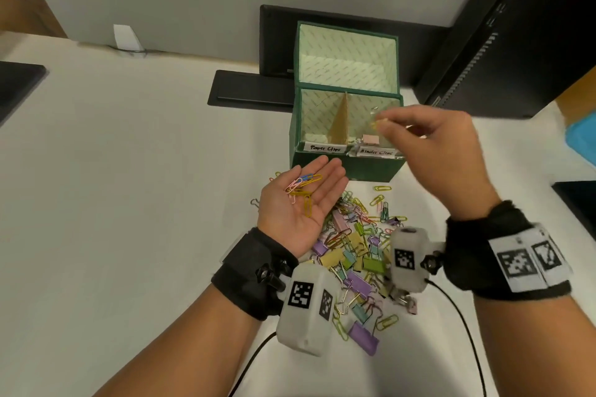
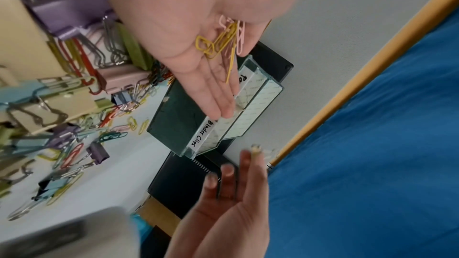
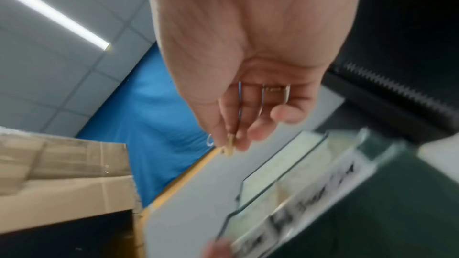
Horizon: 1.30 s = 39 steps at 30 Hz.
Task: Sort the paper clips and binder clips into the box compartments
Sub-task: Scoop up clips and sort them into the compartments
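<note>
The left hand (image 1: 298, 203) lay palm up, fingers straight and together, pointing toward the green box (image 1: 346, 135), just in front of its near wall and above the surface (image 1: 129, 203). A small bunch of paper clips (image 1: 301, 188), yellow, pink and blue, rested loose on the palm and the base of the fingers; the grip there was wide, nothing pinched.

The right hand (image 1: 432, 142) was raised over the right half of the box, back of the hand upward, wrist bent down. Its thumb and forefinger pinched a small yellowish binder clip (image 1: 379, 121) by the tip, a narrow grip, while the other fingers (image 3: 285, 114) curled loosely beneath. The clip hung above the compartment labelled for binder clips (image 1: 375, 151); it was blurred, so its details could not be told. A pink clip (image 1: 371, 138) already lay in that compartment. A cardboard divider (image 1: 342, 121) split the box, and the left side bore the paper clip label (image 1: 324, 147).

Between the two wrists, a mixed heap of clips (image 1: 358, 255) covered the surface, purple, yellow and green binder clips tangled with coloured paper clips.
</note>
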Each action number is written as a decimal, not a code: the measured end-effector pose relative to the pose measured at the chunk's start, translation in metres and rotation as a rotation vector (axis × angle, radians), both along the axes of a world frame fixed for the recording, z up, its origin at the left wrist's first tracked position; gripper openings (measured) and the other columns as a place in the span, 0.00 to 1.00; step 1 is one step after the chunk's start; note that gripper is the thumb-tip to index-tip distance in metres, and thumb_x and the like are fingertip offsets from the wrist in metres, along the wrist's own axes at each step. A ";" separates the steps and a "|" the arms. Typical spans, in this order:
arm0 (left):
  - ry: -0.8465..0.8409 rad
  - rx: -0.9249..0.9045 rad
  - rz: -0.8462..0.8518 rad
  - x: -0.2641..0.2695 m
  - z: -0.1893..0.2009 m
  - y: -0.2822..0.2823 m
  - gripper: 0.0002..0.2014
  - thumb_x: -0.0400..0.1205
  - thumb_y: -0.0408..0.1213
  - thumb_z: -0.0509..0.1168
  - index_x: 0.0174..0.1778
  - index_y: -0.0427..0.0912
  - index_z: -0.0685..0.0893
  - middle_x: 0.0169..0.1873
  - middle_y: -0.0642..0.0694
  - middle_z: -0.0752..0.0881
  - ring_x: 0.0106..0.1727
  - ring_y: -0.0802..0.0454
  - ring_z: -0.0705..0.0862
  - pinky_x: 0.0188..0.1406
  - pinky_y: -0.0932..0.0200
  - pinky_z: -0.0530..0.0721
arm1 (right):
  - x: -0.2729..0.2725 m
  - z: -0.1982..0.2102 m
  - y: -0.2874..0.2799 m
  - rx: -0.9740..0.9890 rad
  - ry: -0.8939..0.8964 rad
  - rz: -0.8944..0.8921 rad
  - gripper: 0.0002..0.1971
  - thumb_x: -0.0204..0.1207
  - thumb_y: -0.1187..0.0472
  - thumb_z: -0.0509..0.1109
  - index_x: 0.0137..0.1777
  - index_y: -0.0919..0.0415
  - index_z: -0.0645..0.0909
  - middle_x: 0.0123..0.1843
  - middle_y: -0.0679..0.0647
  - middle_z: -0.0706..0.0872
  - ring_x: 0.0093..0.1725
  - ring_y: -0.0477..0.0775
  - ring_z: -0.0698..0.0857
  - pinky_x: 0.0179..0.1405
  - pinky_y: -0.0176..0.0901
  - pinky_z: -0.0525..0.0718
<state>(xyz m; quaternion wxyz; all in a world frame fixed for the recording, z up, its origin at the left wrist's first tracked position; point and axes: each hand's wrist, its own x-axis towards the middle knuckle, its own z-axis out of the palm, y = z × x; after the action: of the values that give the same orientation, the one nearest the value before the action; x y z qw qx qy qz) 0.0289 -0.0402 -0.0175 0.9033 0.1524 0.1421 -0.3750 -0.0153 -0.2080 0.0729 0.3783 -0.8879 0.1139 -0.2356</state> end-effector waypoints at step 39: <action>0.002 0.023 -0.014 -0.007 -0.001 -0.005 0.19 0.83 0.52 0.61 0.56 0.38 0.82 0.46 0.42 0.83 0.53 0.48 0.83 0.61 0.53 0.78 | 0.002 -0.030 0.066 -0.436 0.466 0.374 0.18 0.73 0.59 0.75 0.62 0.45 0.88 0.52 0.48 0.88 0.52 0.51 0.85 0.53 0.50 0.84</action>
<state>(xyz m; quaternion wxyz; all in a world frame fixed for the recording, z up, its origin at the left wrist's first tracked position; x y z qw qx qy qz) 0.0214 -0.0453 -0.0185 0.8988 0.1631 0.1464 -0.3797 -0.0135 -0.1416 0.0429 0.1809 -0.9829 -0.0201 0.0273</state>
